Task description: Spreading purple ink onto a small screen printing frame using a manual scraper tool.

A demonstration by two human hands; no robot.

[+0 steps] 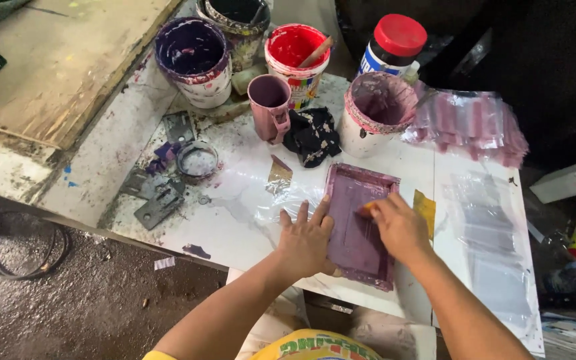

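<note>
Mauve-stained rectangular screen frame (358,223) flat on table

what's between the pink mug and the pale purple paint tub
A crumpled black rag lies between the pink mug and the pale purple tub, seen in the head view.

1. Paint buckets: four. Purple (192,59) at 11 o'clock, dark one (235,23) at 12, red (296,57) at 12, mauve-stained (375,112) at 1.
2. Mugs: one, mauve (270,107), centre top.
3. Jars with red lid: one (391,45), 1 o'clock.
4. Printing frames: one, purple (358,227), centre.
5. Hands: two, left hand (306,243), right hand (400,229), on the frame.
6. Dark rags: one (312,135).
7. Tape rolls: one (197,161), 9 o'clock.
8. Plastic sheet stacks: one, pink-printed (471,125), 2 o'clock.
</note>
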